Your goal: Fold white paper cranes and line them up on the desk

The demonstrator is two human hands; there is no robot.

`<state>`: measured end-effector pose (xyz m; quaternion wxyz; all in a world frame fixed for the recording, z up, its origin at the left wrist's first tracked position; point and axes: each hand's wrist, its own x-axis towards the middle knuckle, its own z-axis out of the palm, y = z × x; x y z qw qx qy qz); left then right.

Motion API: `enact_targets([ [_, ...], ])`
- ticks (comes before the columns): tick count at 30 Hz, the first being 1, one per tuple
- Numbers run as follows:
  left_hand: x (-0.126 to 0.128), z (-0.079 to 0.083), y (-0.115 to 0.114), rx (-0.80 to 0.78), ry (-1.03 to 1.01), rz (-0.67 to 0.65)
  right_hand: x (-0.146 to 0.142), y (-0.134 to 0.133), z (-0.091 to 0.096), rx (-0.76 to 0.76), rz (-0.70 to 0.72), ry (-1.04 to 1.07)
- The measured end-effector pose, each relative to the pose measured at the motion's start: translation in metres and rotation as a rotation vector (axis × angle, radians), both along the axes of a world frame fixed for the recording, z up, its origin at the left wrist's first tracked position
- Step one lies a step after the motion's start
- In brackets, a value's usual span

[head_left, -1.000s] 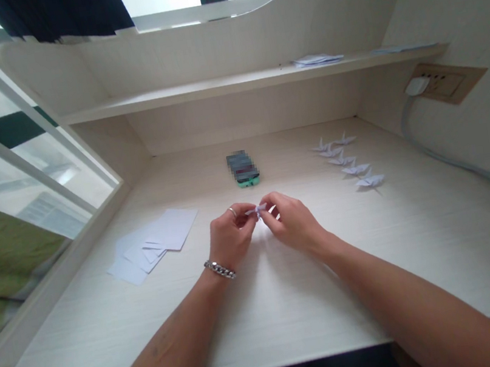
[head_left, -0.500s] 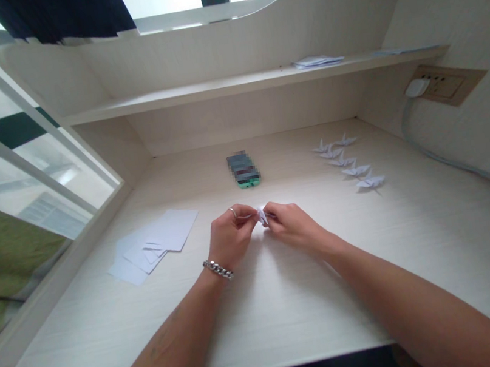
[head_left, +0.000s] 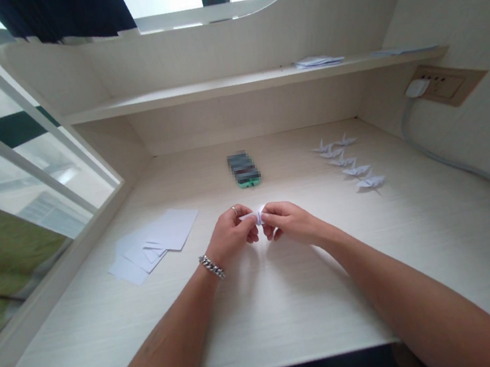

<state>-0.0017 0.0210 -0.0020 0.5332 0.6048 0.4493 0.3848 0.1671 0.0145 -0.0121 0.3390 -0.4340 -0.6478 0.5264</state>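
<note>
A small folded piece of white paper (head_left: 256,215) is pinched between both hands above the middle of the pale wooden desk (head_left: 290,299). My left hand (head_left: 233,234), with a ring and a chain bracelet, grips its left side. My right hand (head_left: 288,223) grips its right side. Fingers of both hands are closed on the paper, and most of it is hidden by them.
Several loose white sheets (head_left: 155,241) lie to the left. A row of several finished paper cranes (head_left: 347,162) sits at the right rear. A phone (head_left: 243,169) lies behind my hands. A shelf (head_left: 252,79) holds more paper (head_left: 317,61). A wall socket with a cable (head_left: 437,84) is at right.
Both hands have drawn closer together and turned slightly, and the folded paper between them looks more compact than one second ago.
</note>
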Motion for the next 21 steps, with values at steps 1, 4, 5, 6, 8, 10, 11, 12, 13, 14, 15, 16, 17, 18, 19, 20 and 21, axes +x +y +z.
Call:
enact_targets([
  [1,0.0004,0.0008,-0.0009,-0.017,0.014,-0.026,0.0003,-0.0001,0.0000,-0.013,0.003,0.013],
  [4,0.0014,0.0015,-0.0027,-0.063,0.016,-0.080,0.0009,-0.0003,0.0004,-0.048,0.003,0.057],
  [5,0.0016,0.0014,-0.0029,-0.071,0.004,-0.088,0.0010,-0.0005,0.0010,-0.065,0.003,0.076],
  [6,0.0016,0.0011,-0.0031,-0.077,-0.017,-0.092,0.0011,-0.0008,0.0017,-0.087,0.004,0.099],
  [8,0.0014,0.0007,-0.0032,-0.098,-0.083,-0.103,0.0012,-0.0016,0.0037,-0.140,0.004,0.165],
  [10,0.0014,0.0009,-0.0033,-0.140,-0.172,-0.107,0.0013,-0.0026,0.0057,-0.186,0.000,0.261],
  [11,0.0016,0.0011,-0.0034,-0.164,-0.218,-0.106,0.0014,-0.0030,0.0065,-0.205,-0.003,0.318],
  [12,0.0021,0.0014,-0.0036,-0.187,-0.265,-0.103,0.0015,-0.0033,0.0072,-0.221,-0.002,0.376],
  [13,0.0027,0.0016,-0.0037,-0.206,-0.312,-0.098,0.0017,-0.0036,0.0076,-0.235,0.002,0.431],
  [14,0.0035,0.0017,-0.0039,-0.222,-0.357,-0.092,0.0019,-0.0037,0.0080,-0.247,0.010,0.481],
  [15,0.0043,0.0017,-0.0040,-0.234,-0.400,-0.089,0.0023,-0.0038,0.0081,-0.259,0.019,0.522],
  [16,0.0052,0.0015,-0.0041,-0.245,-0.440,-0.089,0.0027,-0.0037,0.0082,-0.267,0.029,0.556],
  [17,0.0061,0.0011,-0.0043,-0.250,-0.475,-0.089,0.0032,-0.0036,0.0082,-0.273,0.040,0.585],
  [18,0.0069,0.0006,-0.0044,-0.251,-0.507,-0.090,0.0036,-0.0035,0.0082,-0.280,0.051,0.612],
  [19,0.0076,0.0001,-0.0046,-0.250,-0.537,-0.094,0.0041,-0.0034,0.0081,-0.287,0.061,0.640],
  [20,0.0082,-0.0003,-0.0049,-0.249,-0.563,-0.099,0.0045,-0.0033,0.0080,-0.296,0.071,0.665],
  [21,0.0087,-0.0007,-0.0053,-0.249,-0.585,-0.104,0.0048,-0.0033,0.0081,-0.306,0.079,0.686],
])
